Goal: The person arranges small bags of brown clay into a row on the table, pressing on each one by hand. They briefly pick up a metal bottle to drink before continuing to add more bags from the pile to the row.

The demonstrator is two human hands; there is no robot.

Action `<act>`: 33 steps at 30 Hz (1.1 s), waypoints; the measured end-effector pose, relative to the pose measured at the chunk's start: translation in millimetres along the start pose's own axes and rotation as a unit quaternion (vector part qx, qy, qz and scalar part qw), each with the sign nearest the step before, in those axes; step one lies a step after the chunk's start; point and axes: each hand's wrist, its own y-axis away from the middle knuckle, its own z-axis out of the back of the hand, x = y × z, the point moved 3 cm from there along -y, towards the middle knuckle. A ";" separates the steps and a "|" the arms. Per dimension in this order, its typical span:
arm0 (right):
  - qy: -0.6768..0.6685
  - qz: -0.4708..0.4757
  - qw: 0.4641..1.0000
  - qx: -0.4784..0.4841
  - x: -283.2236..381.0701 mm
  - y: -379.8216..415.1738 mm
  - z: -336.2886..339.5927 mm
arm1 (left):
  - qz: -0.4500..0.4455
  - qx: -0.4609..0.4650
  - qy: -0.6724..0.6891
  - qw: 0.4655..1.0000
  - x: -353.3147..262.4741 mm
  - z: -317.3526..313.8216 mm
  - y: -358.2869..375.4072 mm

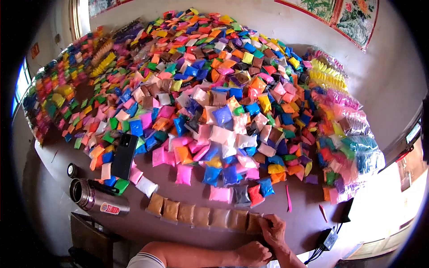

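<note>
A strip of joined brown packets (201, 216) lies along the near edge of the table. At its right end, my right hand (273, 231) has its fingers closed on the last packet. My left hand (254, 254) is closed just below and to the left, close to my right wrist, with my forearm crossing in front of the table edge. Whatever its fingers hold, if anything, is hidden. Above the strip, single pink (220, 194), dark grey (241, 196) and red packets (256, 195) rest at the front of a large heap of colourful packets (214, 94).
A black phone (124, 156) leans on packets at left. Beside it lie an open steel flask (100, 198) and its cap (72, 170). To the right are a pink tool (288, 198), a small red-handled item (323, 213) and a power strip with cables (330, 239). Bagged packets (353, 152) line the right side.
</note>
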 end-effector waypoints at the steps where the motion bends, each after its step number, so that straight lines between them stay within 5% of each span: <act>1: -0.067 -0.053 0.996 -0.016 -2.0 -0.2 3.7 | 0.011 0.045 -0.034 0.998 -1.1 2.8 -2.6; 9: -0.092 -0.118 0.987 -0.048 19.8 -13.7 7.5 | 0.027 -0.027 -0.002 0.999 10.2 -20.5 10.1; 12: 0.099 0.047 0.994 -0.024 49.9 -60.1 0.8 | -0.041 -0.130 -0.003 0.991 33.5 -65.7 15.6; 14: 0.151 0.163 0.975 -0.022 80.9 -103.7 -15.9 | -0.034 -0.104 0.333 0.936 56.1 -124.8 18.0; 15: 0.175 0.193 0.965 0.002 92.3 -124.3 -26.4 | -0.030 -0.097 0.388 0.916 63.1 -136.7 20.1; 20: 0.227 0.238 0.941 0.078 122.4 -200.7 -84.2 | -0.050 -0.086 0.380 0.920 80.7 -172.6 27.6; 22: 0.231 0.254 0.936 0.081 126.1 -220.2 -105.2 | -0.071 -0.080 0.462 0.880 95.6 -215.6 28.3; 23: 0.237 0.268 0.931 0.080 126.4 -228.1 -115.8 | -0.112 -0.052 0.634 0.763 130.0 -321.4 32.7; 24: 0.235 0.280 0.929 0.059 126.9 -236.5 -125.4 | -0.089 -0.071 0.517 0.848 109.4 -269.7 28.1; 26: 0.238 0.293 0.924 0.059 134.9 -253.6 -141.2 | -0.071 -0.090 0.353 0.929 77.1 -181.0 19.3; 33: 0.210 0.319 0.924 0.003 157.0 -273.9 -189.8 | -0.080 -0.088 0.157 0.980 33.4 -100.5 16.2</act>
